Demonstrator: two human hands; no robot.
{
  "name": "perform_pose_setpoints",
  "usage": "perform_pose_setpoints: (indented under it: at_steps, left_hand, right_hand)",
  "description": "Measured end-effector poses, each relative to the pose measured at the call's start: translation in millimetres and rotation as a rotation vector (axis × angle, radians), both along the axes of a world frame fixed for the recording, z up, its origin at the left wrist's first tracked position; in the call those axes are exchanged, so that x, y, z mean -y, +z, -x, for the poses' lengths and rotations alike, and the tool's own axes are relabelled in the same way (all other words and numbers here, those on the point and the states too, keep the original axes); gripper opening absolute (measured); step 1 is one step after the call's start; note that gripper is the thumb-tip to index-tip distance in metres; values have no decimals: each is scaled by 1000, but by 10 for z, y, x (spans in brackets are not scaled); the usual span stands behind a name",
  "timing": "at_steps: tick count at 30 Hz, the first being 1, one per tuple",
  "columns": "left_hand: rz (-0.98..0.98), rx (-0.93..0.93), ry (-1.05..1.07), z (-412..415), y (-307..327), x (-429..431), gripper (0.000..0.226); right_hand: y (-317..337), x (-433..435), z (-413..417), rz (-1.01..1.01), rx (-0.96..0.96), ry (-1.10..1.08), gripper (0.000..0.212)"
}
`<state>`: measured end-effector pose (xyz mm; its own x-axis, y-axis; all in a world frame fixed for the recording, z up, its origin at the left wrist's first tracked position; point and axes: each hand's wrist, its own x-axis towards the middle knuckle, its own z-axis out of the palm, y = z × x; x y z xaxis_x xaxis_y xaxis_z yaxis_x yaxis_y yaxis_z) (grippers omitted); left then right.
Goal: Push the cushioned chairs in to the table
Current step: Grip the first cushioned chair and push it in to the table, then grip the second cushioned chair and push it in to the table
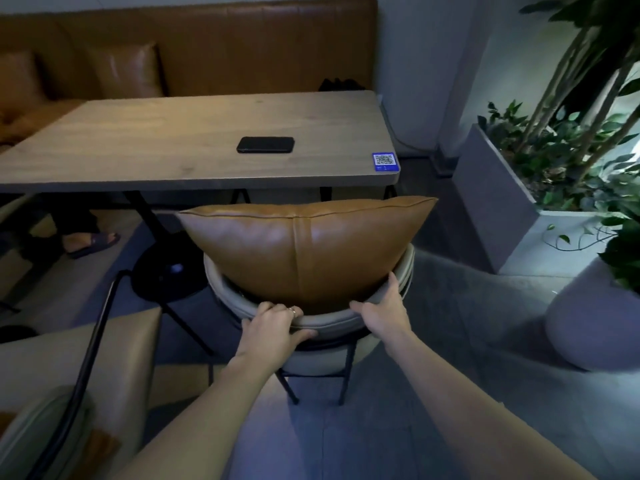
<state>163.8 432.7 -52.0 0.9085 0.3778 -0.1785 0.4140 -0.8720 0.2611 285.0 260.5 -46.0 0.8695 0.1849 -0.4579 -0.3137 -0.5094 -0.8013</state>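
Chair point(311, 320) before table point(173, 161); phone point(265, 144) on table.

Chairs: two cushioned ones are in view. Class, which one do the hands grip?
The chair at the table's right end, holding the tan cushion: left hand and right hand grip its backrest. The chair at lower left is untouched.

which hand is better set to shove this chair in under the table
Left, narrowly. The left hand wraps the chair's backrest rim near its middle, thumb hooked under. The right hand rests further round the side, so pushing with it alone would probably turn the chair.
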Motion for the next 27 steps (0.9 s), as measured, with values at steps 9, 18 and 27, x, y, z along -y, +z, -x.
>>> perform_pose_setpoints:
  at_steps: [9, 18, 27]
  left_hand:
    - [10, -39, -44, -5, 66, -78, 58]
    - [-107, 101, -136, 340, 629, -739, 53]
    - [-303, 323, 3, 1153, 1721, -1860, 54]
  right_hand:
    - [123, -119, 103, 98, 36, -20, 99]
    - [778, -550, 477, 624, 115, 325, 63]
    - [1808, -1645, 1279, 711, 765, 520, 64]
